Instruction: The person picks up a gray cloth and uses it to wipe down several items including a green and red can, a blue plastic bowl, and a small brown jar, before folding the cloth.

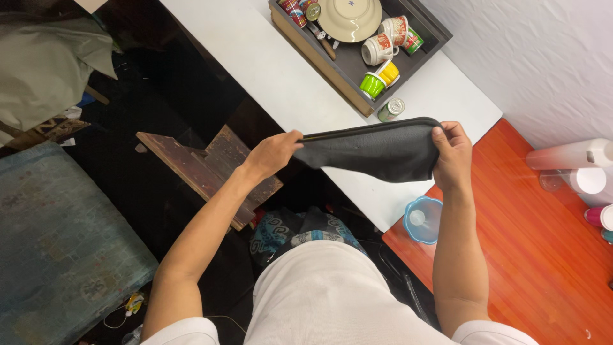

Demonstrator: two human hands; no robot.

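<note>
A dark grey cloth [377, 150] is stretched flat in the air above the near edge of a white table [281, 76]. My left hand [273, 152] pinches its left corner. My right hand [452, 153] grips its right end with the fingers curled over the top edge. The cloth hangs folded, its upper edge taut between both hands.
A dark tray [348, 73] at the back of the table holds a cream plate [350, 18], mugs [378, 48] and bright cups [373, 84]; a can [391, 109] stands beside it. An orange surface [530, 255] to the right bears a blue funnel-like dish [423, 219] and bottles [568, 155]. Wooden boards [204, 167] lie lower left.
</note>
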